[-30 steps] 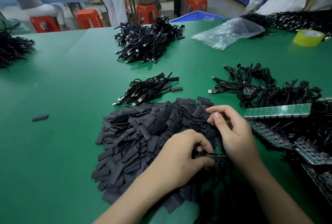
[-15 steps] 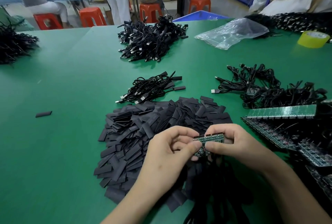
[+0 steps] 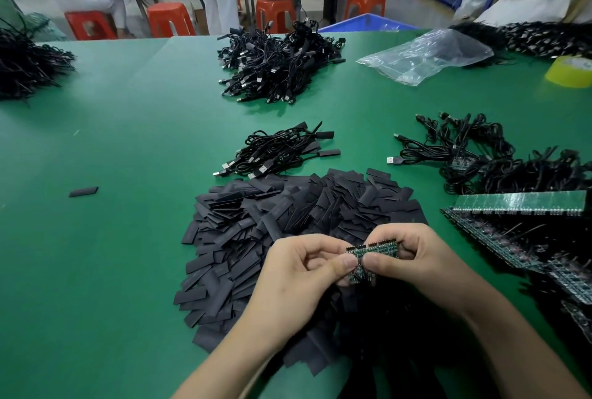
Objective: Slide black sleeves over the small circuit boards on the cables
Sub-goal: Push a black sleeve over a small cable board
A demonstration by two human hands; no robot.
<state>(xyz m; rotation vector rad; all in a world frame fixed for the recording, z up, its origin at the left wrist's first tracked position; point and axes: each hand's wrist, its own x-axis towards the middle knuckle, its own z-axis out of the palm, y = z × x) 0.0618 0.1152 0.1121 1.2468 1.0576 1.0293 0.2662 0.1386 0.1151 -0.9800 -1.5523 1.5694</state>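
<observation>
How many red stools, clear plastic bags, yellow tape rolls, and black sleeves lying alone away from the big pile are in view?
Red stools: 4
Clear plastic bag: 1
Yellow tape roll: 1
Lone black sleeve: 1
Total: 7

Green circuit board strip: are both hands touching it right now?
Touching. The head view shows the left hand pinching the circuit board strip at its left end and the right hand at its right end, thumbs on its face.
</observation>
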